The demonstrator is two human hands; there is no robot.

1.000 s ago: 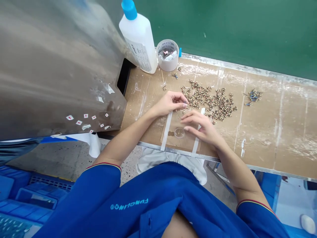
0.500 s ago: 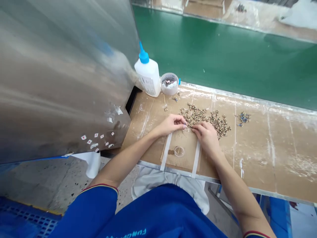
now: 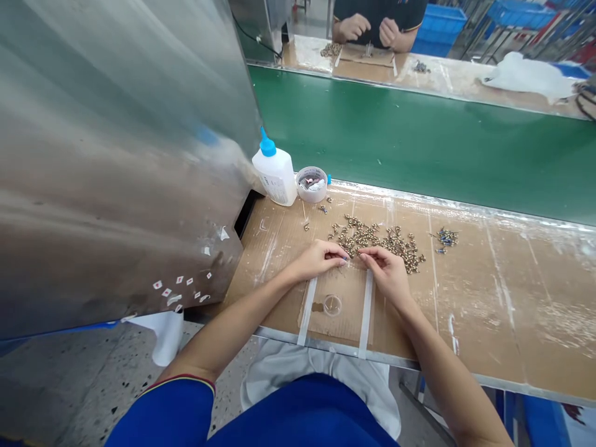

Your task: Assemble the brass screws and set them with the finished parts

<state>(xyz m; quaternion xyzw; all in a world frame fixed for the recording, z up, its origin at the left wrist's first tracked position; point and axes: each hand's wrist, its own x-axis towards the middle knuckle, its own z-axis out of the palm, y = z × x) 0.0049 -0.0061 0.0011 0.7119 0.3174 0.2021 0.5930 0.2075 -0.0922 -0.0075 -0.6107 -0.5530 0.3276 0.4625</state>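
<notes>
My left hand (image 3: 320, 261) and my right hand (image 3: 386, 274) hover close together at the near edge of a loose pile of small brass fittings (image 3: 372, 241). Their fingertips nearly meet. The left fingers are pinched, but anything between them is too small to tell. Below the hands lies a small clear round dish (image 3: 332, 305), between several white tape strips on a cardboard-covered bench (image 3: 470, 292). A little cluster of blue-and-metal parts (image 3: 447, 237) sits to the right of the pile.
A white glue bottle with a blue cap (image 3: 274, 176) and a round tub of scraps (image 3: 311, 184) stand at the back. A dented metal sheet (image 3: 116, 174) rises on the left. Beyond a green conveyor belt (image 3: 419, 136), a co-worker (image 3: 375, 22) handles parts.
The view has tilted up, bringing the co-worker's bench into sight. My right hand has moved from above the dish to the pile's edge, closer to my left hand.
</notes>
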